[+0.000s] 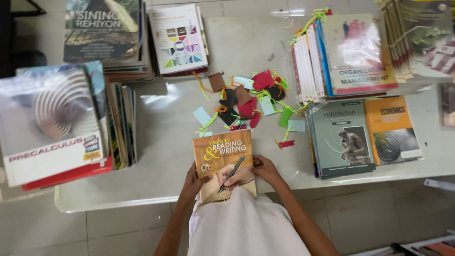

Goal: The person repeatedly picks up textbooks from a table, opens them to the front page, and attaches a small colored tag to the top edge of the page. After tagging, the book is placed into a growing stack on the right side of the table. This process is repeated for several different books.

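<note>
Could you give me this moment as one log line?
left hand: holds book edge | right hand: holds book edge | orange book: flat, closed, on table

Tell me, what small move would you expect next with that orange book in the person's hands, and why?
Probably a reach for one of the paper tags heaped just beyond the book. Left hand and right hand grip the closed orange book by its side edges, flat on the white table, and no tag shows on it.

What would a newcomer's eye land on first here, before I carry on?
Probably the orange-brown book at the near table edge, held by the left hand and right hand. Just beyond it lies a bright scatter of paper tags with coloured strings, and tall book stacks crowd the table's sides.
</note>
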